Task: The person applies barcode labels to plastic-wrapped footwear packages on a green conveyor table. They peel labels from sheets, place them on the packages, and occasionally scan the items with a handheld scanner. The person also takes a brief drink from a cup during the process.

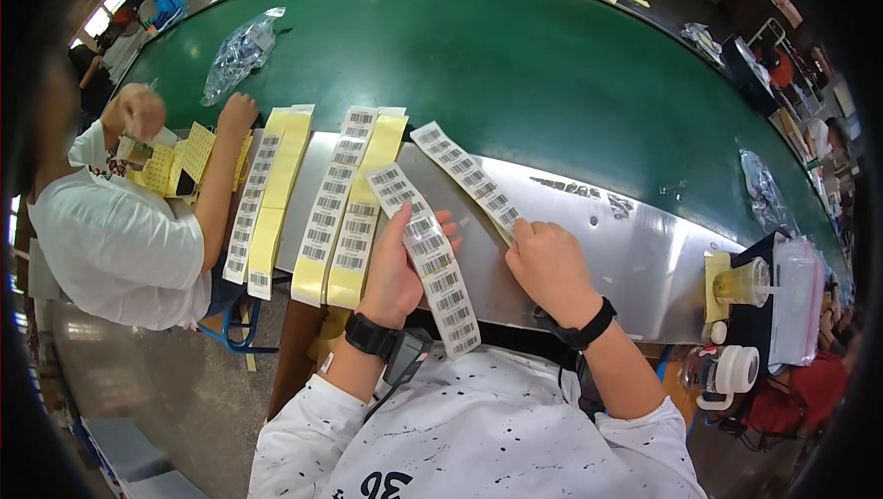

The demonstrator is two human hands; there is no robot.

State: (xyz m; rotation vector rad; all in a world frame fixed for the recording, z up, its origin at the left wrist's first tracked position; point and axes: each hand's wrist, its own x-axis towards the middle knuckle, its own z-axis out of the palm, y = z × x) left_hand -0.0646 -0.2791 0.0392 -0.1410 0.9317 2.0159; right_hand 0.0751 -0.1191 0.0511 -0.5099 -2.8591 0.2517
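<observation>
The left hand (395, 269) is grasping a long white paper strip of barcode labels (440, 269); its thumb lies at the left edge of the strip, while the other fingers are behind it, with their tips showing at the right edge. This strip is in front of the person's chest and its lower end reaches the white speckled shirt (487, 425). The right hand (550, 264) has its fingers pinched on the lower end of a second white strip of barcode labels (460, 168), which slants up to the left, over the grey metal surface (598, 264) toward the green counter (515, 57). To the left of the left hand, yellow-backed label strips (354, 218) lie side by side, and another yellow and white pair (276, 195) lies farther left, just beside a co-worker in a white shirt (129, 255).
</observation>
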